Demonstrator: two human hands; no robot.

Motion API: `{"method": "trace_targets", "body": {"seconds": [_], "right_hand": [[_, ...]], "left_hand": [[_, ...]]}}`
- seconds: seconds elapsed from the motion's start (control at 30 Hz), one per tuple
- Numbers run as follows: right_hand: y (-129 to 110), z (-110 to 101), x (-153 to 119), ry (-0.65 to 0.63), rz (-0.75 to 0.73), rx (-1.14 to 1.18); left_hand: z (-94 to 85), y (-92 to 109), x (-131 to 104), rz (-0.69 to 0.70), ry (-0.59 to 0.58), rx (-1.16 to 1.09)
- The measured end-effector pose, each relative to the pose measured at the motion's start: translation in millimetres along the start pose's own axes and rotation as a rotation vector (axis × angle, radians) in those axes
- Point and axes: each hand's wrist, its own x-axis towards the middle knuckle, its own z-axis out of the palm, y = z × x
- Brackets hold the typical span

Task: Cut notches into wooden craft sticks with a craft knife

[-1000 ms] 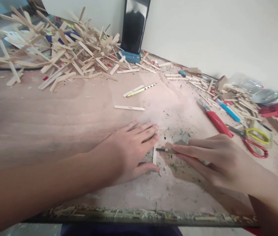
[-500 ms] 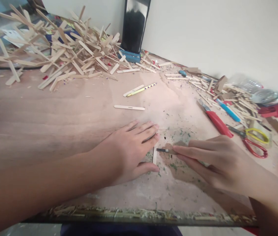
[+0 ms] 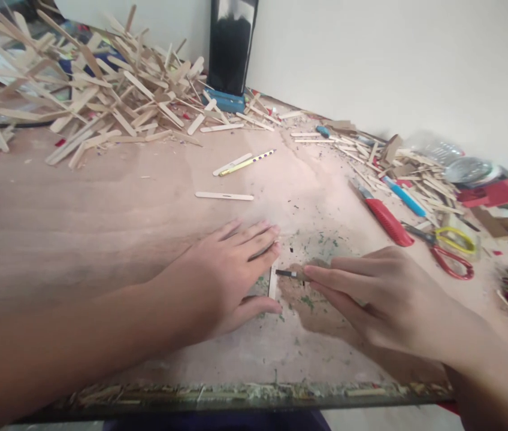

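Note:
My left hand (image 3: pixel 231 272) lies on the table with fingers stretched out and thumb spread, holding down a narrow wooden craft stick (image 3: pixel 272 286). The stick's upper part is hidden under the fingers; its lower end reaches the thumb. My right hand (image 3: pixel 371 293) is closed round a small craft knife (image 3: pixel 287 273) with a dark, narrow blade and a silvery collar. The blade tip meets the stick's right edge. Most of the handle is hidden in the fingers. Past my left hand lies another craft stick (image 3: pixel 224 196) with a slit in its middle.
A yellow pencil (image 3: pixel 247 163) lies beyond. A big heap of craft sticks (image 3: pixel 114 90) fills the back left, beside a phone (image 3: pixel 231 48) on a blue stand. To the right are a red cutter (image 3: pixel 389 221), scissors (image 3: pixel 451 254), a blue pen-like tool (image 3: pixel 404 196) and plastic bottles (image 3: pixel 474 170).
The view has shifted slightly, so everything sits a little further left. Both hands keep nearly the same pose, with the blade still against the craft stick.

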Motion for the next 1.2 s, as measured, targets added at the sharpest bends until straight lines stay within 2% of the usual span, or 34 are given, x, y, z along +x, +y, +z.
{"method": "trace_targets", "body": {"seconds": [0.1, 0.23, 0.37, 0.53, 0.9, 1.2], "right_hand": [[0.5, -1.0, -1.0, -0.019, 0.028, 0.053], [2.4, -3.8, -2.7, -0.044, -0.026, -0.030], [7.3, -2.2, -5.3, -0.069, -0.014, -0.020], [10.3, -0.3, -8.1, -0.055, 0.017, 0.051], [10.4, -3.1, -1.8, -0.038, -0.020, 0.019], [12.1, -5.5, -2.7, -0.032, -0.029, 0.023]], "left_hand": [[0.9, -0.4, 0.2, 0.002, -0.001, -0.002], [2.5, 0.3, 1.1, 0.009, -0.007, 0.000], [2.6, 0.7, 0.7, 0.007, -0.021, 0.007], [2.6, 0.4, 1.0, 0.001, -0.014, 0.000], [6.2, 0.3, 1.4, -0.006, 0.002, 0.019], [5.4, -1.7, 0.3, -0.006, -0.031, 0.010]]}}
